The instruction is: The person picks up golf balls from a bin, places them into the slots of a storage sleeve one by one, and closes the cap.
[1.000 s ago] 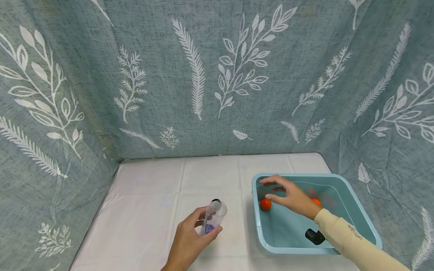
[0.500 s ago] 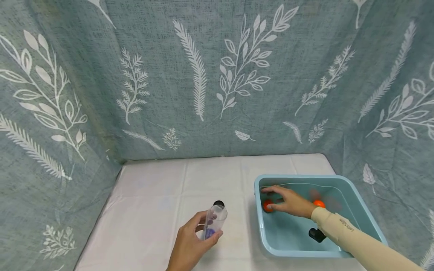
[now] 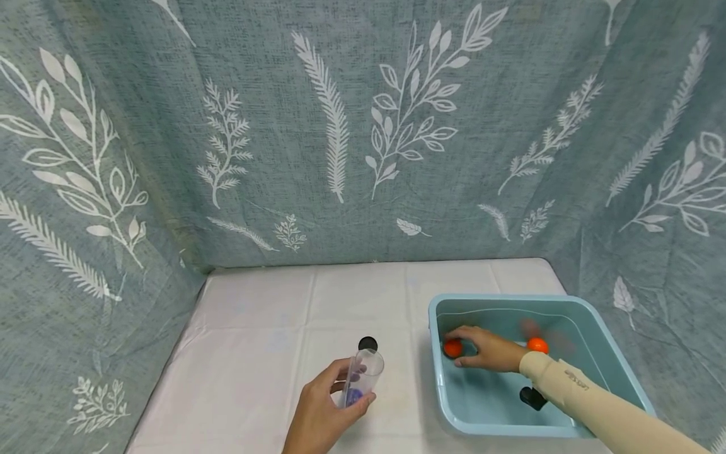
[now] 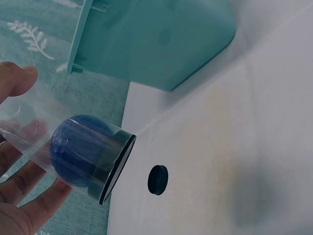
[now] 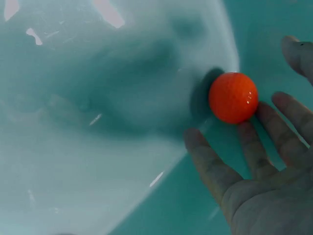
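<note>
My left hand (image 3: 323, 403) grips a clear plastic tube (image 3: 371, 366), tilted, with its wide mouth upward. Inside, near the black-capped bottom end, sits a blue dimpled ball (image 4: 80, 149). My right hand (image 3: 490, 350) reaches down into the light blue bin (image 3: 454, 422), at its left end. Its fingertips are right at an orange ball (image 5: 233, 98) lying in the corner of the bin. In the right wrist view the thumb stands apart from that ball. A round black cap (image 3: 367, 343) lies on the table just behind the tube.
A second orange ball (image 3: 537, 345) lies at the back of the bin, behind my right wrist. A black object (image 3: 532, 398) lies on the bin floor, partly covered by the sleeve. White cloth covers the table (image 3: 255, 353); a patterned grey-green curtain (image 3: 351, 126) surrounds it.
My right hand has lowered into the bin and come down to the orange ball at the left end. The left hand keeps its grip on the tube; the view has shifted slightly.
</note>
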Demonstrator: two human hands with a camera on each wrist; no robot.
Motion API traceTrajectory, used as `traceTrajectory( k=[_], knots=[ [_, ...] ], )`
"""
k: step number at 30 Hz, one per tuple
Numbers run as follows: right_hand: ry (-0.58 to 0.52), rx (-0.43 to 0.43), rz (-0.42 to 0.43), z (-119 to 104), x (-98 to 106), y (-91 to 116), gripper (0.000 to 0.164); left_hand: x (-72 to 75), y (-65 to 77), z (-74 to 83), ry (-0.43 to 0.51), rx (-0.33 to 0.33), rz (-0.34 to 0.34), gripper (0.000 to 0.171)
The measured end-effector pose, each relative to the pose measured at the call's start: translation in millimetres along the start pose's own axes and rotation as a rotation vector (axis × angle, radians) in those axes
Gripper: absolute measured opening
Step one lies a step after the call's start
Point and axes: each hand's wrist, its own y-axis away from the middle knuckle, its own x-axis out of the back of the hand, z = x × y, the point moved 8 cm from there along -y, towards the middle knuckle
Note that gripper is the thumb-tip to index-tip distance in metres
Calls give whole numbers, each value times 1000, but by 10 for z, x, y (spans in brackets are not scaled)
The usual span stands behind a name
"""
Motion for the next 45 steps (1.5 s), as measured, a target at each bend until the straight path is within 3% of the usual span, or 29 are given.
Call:
traceTrajectory(
  k=[6,13,17,24,29,37,45],
  knots=[
    [58,77,-1,-75,-11,-29,40,13,8,-15,-15,8,-2,52],
    [59,46,-43,-24,-108,-45,42,22,23,-30,-21,36,-8,51],
    [118,53,-54,2,-190,-46,44,14,31,-39,-24,48,-20,51],
    [169,64,-39,31,-233,-82,39,30,37,-29,-22,20,-14,52],
    [106,88,-36,-17,-182,-94,39,61,34,-19,-7,-3,8,53],
    [-120,45,-12,-144,15,-27,37,41,11,-7,8,-4,19,54],
    [-177,39,73,-303,192,45,41,-2,-34,8,6,13,4,51]
  ],
)
